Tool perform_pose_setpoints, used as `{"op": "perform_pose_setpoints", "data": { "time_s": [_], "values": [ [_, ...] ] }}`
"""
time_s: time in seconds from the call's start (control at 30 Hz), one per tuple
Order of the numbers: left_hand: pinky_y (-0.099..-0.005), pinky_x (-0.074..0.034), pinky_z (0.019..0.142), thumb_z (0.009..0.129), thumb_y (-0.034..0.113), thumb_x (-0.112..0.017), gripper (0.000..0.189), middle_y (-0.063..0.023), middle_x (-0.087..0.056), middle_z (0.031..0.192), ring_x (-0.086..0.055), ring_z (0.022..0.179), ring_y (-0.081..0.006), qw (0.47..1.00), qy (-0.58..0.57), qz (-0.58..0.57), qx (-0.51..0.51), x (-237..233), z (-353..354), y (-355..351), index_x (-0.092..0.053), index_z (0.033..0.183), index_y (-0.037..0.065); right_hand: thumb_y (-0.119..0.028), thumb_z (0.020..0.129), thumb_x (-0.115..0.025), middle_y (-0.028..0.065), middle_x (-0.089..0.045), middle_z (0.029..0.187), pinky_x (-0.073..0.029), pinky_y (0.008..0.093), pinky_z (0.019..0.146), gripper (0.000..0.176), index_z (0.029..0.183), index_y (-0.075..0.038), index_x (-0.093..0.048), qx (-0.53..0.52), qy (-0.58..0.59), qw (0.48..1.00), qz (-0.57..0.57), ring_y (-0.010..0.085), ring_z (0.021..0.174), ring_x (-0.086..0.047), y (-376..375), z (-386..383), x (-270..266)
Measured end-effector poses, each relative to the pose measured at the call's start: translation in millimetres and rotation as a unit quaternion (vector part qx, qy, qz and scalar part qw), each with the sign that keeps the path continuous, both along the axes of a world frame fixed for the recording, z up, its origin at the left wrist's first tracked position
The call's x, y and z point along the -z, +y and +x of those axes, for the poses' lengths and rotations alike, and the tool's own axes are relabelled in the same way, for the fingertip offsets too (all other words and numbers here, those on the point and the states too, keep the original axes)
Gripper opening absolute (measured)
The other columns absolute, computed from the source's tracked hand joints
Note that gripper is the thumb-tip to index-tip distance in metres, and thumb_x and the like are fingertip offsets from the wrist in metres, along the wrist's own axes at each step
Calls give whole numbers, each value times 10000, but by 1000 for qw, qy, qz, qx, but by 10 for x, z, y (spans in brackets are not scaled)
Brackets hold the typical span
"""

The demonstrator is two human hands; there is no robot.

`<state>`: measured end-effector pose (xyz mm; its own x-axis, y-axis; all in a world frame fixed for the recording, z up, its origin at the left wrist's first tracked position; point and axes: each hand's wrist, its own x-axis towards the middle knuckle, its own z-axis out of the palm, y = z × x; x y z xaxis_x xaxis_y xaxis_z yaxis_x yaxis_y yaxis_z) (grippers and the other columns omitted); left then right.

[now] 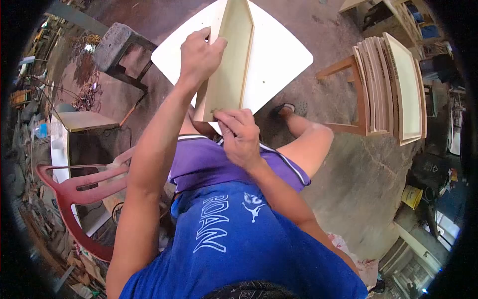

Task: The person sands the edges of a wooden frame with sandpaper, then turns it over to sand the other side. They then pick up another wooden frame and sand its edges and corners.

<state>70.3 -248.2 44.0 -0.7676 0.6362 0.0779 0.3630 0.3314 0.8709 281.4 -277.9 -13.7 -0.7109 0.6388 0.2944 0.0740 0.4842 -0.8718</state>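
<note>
A long, shallow wooden tray-like frame (231,65) with raised edges stands tilted on a white tabletop (279,47) in front of me. My left hand (200,57) grips its left side wall, thumb over the upper edge. At the near end, my right hand (240,133) is closed at the corner, its fingertips bent against the inside; whatever they might pinch there is too small to make out. The near corner of the frame overhangs the table edge above my lap.
Several similar wooden frames (386,89) are stacked upright on a wooden stool (362,94) at the right. A red plastic chair (74,194) is at the left. A grey stool (117,50) stands upper left, near a small table (92,120).
</note>
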Motion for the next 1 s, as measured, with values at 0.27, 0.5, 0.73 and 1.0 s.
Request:
{"op": "perform_pose_setpoints", "data": {
  "time_s": [0.27,0.5,0.73,1.0],
  "values": [
    [-435,-541,740,828,242,-652,312,-213,-701,757,-679,711,-321,1000,4,-11,6,67,-56,-17,-702,919,-52,-20,872,-712,108,-746,1074,-510,394,859,209,1071,-37,-772,7,5,1000,29,317,951,-629,57,-11,156],
    [-434,-544,741,832,266,-652,349,-215,-712,778,-689,725,-319,999,38,-31,0,39,-92,-34,-714,971,-48,-100,903,-672,57,-774,1025,-448,424,865,199,1061,-120,-792,40,-79,995,48,304,938,-612,194,197,993],
    [-420,-550,746,837,275,-656,352,-210,-717,789,-700,738,-304,997,56,-51,-2,54,-103,-45,-721,978,-41,-99,874,-691,57,-760,1025,-452,416,855,257,1113,-132,-781,46,-156,981,102,295,935,-619,123,218,781],
    [-419,-546,748,845,268,-651,342,-202,-708,763,-686,710,-307,998,50,-38,-2,53,-75,-12,-714,961,-47,-37,856,-677,98,-732,1115,-540,441,825,347,1194,-82,-742,9,-77,997,29,338,896,-651,335,395,1117]
  ]
}}
